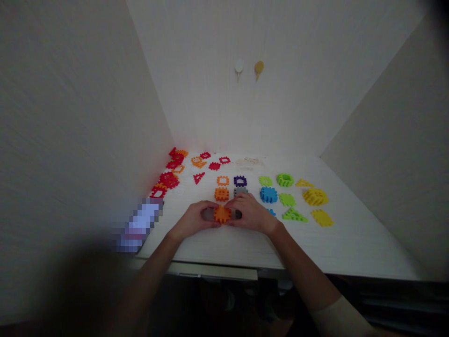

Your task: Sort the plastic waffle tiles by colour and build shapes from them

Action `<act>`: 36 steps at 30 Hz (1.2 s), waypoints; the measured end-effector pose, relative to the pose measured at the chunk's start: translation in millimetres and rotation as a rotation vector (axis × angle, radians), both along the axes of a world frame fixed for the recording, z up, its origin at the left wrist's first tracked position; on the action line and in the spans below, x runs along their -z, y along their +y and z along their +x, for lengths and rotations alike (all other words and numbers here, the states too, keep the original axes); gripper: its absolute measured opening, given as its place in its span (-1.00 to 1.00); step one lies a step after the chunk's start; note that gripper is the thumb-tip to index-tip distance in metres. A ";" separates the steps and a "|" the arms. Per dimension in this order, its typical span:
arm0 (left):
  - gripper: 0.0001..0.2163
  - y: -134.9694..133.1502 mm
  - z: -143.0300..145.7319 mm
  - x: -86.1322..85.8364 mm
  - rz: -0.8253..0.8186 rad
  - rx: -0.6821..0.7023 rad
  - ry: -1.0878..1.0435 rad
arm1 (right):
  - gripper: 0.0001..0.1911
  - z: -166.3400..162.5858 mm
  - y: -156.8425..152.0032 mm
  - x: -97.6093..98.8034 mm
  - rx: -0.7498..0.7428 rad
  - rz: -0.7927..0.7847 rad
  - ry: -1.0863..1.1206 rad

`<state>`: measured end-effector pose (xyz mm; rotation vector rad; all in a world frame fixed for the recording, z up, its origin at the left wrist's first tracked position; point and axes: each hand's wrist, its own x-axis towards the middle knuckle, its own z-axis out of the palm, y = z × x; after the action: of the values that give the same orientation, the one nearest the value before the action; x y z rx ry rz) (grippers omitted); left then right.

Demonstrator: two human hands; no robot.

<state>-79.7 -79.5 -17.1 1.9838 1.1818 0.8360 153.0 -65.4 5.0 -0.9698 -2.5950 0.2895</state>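
My left hand (194, 220) and my right hand (249, 213) meet over the white table (351, 243), fingers curled around a small joined piece made of an orange toothed block (222, 214) with grey blocks on both sides. Each hand grips one end of it. Just behind my fingers lie another orange block (221, 194) and a grey block (240, 191).
Loose interlocking blocks lie scattered on the table: red and orange ones (168, 180) at the back left, a purple frame (240, 180), a blue block (268, 194), green pieces (293, 215) and yellow pieces (315, 197) to the right. White walls enclose three sides. A blurred object (138, 224) lies at the left edge.
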 end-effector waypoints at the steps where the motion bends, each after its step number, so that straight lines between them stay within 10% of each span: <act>1: -0.57 -0.6 0.1 -1.1 0.003 0.004 0.016 | -0.59 -0.4 -0.1 0.0 0.002 -0.008 -0.005; 23: -0.60 -4.1 4.2 -8.8 0.059 0.006 0.125 | -0.56 -3.6 -6.1 0.1 0.070 -0.016 0.002; 30: -0.42 -10.1 -36.3 -19.1 -0.086 -0.111 -0.124 | -0.51 24.7 -30.6 -16.1 0.126 0.035 0.176; 36: -0.63 41.7 -62.6 -38.2 0.008 -0.331 0.071 | -0.68 49.8 -80.7 7.0 0.191 0.053 0.336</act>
<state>-142.3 -37.8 21.1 1.8631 1.5787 0.9386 202.8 -146.0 -2.0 -1.0422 -2.1808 0.3020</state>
